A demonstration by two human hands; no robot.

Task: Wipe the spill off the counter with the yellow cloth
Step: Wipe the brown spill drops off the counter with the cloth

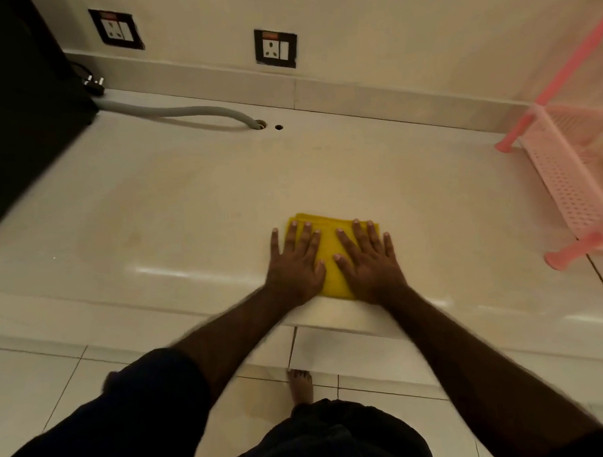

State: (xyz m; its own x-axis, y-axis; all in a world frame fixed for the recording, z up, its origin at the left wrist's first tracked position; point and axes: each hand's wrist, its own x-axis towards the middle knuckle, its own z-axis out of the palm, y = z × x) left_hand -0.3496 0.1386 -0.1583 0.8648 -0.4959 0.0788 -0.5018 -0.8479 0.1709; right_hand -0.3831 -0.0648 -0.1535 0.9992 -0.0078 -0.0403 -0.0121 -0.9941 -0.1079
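We press our left hand (pixel 294 266) and right hand (pixel 366 263) flat, fingers spread, on the folded yellow cloth (pixel 329 248). Nothing is gripped; open palms give even pressure on the counter (pixel 189 198) for wiping.

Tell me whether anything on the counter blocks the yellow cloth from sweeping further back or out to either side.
Nothing visible does. Both the left hand and right hand lie flat on the yellow cloth near the front edge of the counter. The grey hose and pink rack sit well away, at the back and far right.
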